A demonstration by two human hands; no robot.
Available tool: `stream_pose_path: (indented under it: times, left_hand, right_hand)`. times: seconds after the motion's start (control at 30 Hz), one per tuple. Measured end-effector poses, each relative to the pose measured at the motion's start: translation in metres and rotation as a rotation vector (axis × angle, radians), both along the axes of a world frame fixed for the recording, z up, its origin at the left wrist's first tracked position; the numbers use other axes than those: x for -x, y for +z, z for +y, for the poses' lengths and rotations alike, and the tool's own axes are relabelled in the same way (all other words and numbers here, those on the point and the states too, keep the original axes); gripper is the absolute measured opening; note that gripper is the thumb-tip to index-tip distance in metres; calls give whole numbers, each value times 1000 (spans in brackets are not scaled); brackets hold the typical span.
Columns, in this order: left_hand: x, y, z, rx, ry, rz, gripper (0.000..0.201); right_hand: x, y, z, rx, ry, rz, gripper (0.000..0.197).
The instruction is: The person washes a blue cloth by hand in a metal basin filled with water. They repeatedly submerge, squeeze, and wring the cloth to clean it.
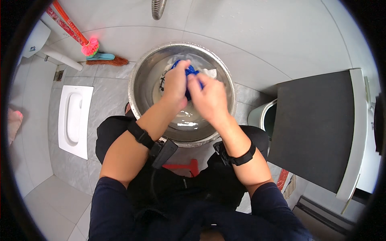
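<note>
Both of my hands are over a large round metal basin that holds cloudy water. Between them is a wet blue cloth, bunched up. My left hand is closed around its left side. My right hand grips it from the right, with the fingers curled and slightly blurred. Some white cloth shows behind my right hand, and a patch with black marks lies partly hidden beside my left hand. The rest of the blue cloth is hidden by my fingers.
A white squat toilet is set in the grey tiled floor at left. A brown-bristled broom and a pink brush lean by the wall. At right stand a bin and a dark-panelled appliance. A metal hose hangs above.
</note>
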State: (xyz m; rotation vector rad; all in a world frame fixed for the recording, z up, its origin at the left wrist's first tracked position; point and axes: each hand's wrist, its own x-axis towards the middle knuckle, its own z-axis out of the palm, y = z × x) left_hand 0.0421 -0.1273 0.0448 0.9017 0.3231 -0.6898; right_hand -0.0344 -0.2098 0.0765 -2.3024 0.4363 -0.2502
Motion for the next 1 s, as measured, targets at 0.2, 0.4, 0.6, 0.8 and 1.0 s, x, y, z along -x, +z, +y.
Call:
stream_pose_path:
  times: [0.2, 0.4, 0.6, 0.8, 1.0]
  left_hand:
    - [20, 12, -22, 50, -24, -47, 18]
    - [9, -5, -12, 102, 28, 53, 21]
    - [10, 0, -17, -56, -53, -150, 30]
    - [33, 9, -25, -159, -34, 27, 32]
    - [2, -2, -5, 56, -212, -66, 31]
  right_hand:
    - [-19, -3, -39, -175, -203, -58, 40]
    - [-8, 2, -15, -1, -1, -91, 39]
    - [-9, 0, -18, -6, -134, -153, 34]
    - [-17, 0, -40, -4, -147, -84, 39]
    - [-19, -8, -26, 44, -137, -130, 53]
